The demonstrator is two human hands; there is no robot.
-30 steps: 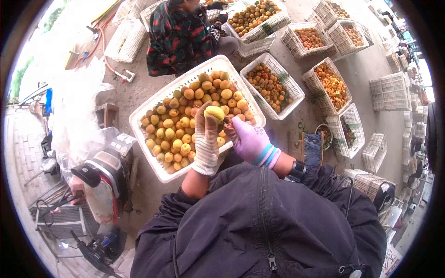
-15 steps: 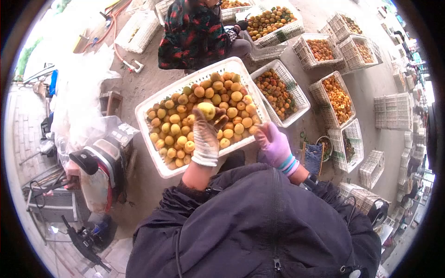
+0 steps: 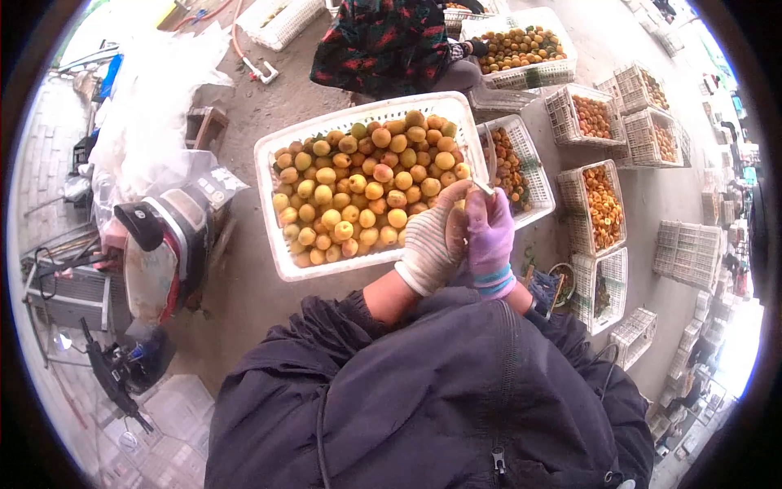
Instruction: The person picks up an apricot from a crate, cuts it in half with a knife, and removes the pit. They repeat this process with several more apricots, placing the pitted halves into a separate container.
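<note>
The left hand point(image 3: 433, 240) cups a fruit, mostly hidden, against the right hand point(image 3: 489, 236), which grips a knife point(image 3: 489, 167) beside the crate point(image 3: 277, 204), still heaped with whole fruit awaiting cutting.

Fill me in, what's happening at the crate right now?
A person sits over a white crate full of apricots. Their left hand, in a white knit glove, and right hand, in a purple glove, are pressed together at the crate's near right corner; the right holds a small knife. Another person sits across, with more fruit baskets around.
</note>
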